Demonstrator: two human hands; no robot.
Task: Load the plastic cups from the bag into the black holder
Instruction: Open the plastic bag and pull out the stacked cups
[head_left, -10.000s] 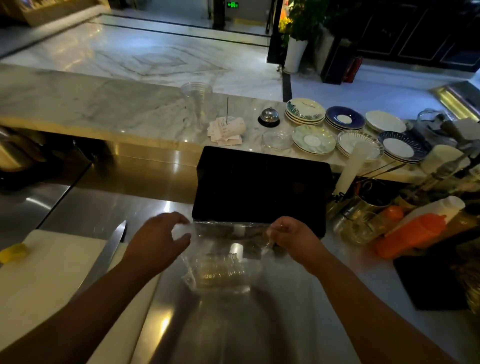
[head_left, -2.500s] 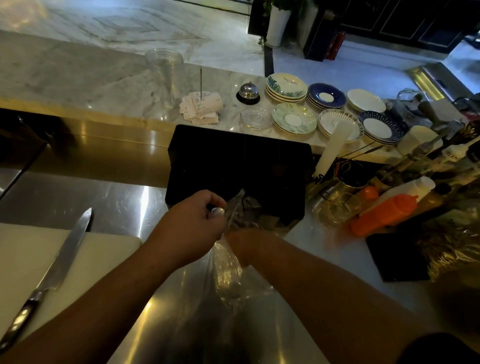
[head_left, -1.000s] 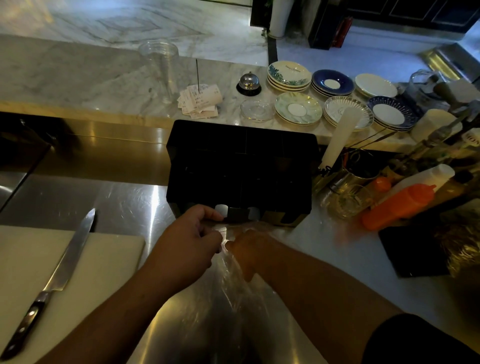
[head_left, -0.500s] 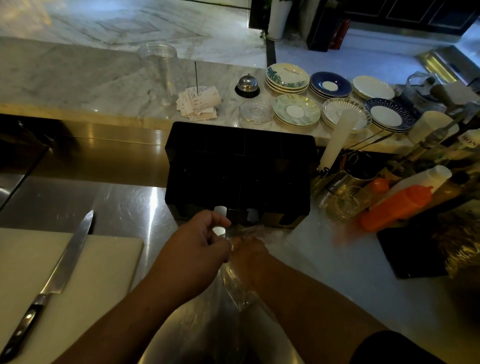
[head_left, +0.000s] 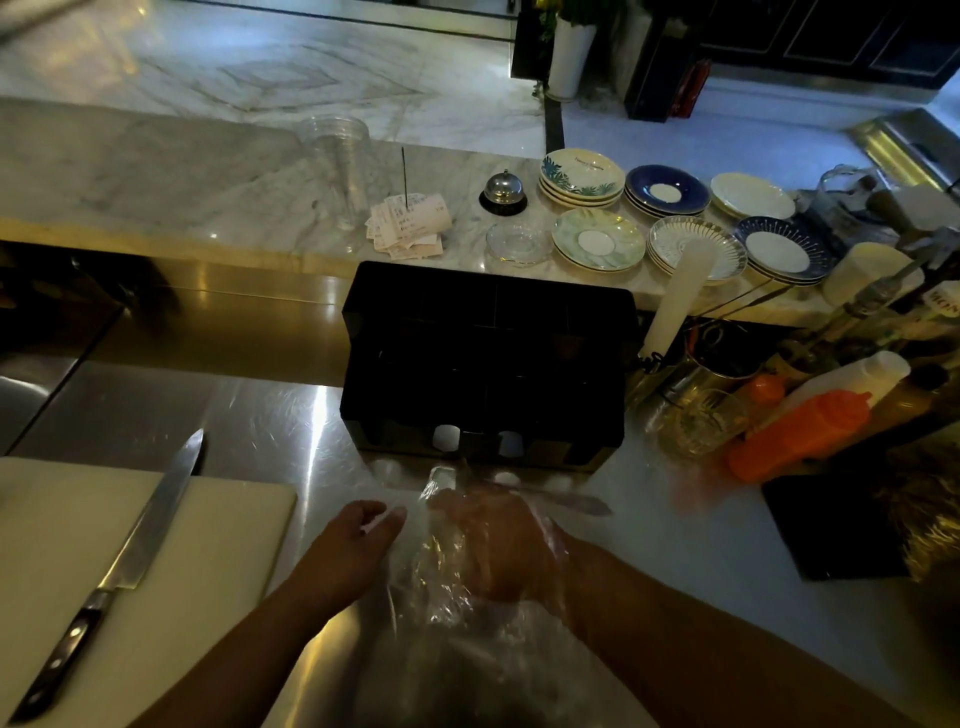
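Note:
A black holder (head_left: 488, 358) stands on the steel counter, divided into dark compartments, with two round openings low on its near face. In front of it lies a clear plastic bag (head_left: 447, 582). My right hand (head_left: 498, 545) is inside the bag, wrapped by the film; I cannot see what its fingers hold. My left hand (head_left: 358, 545) pinches the bag's left edge between thumb and fingers. The cups inside the bag are not discernible through the crumpled film. A separate stack of clear cups (head_left: 340, 171) stands on the marble ledge behind.
A white cutting board (head_left: 104, 571) with a long knife (head_left: 130, 551) lies at left. Right of the holder are an orange squeeze bottle (head_left: 800, 434), a white bottle (head_left: 841, 379), a glass (head_left: 701, 421) and metal jugs. Saucer stacks (head_left: 597, 239), a bell (head_left: 503, 192) and receipts (head_left: 410, 226) sit on the ledge.
My right hand has pushed deeper into the bag. My left hand has dropped lower and to the left along the bag's edge. The bag now lies flatter on the counter.

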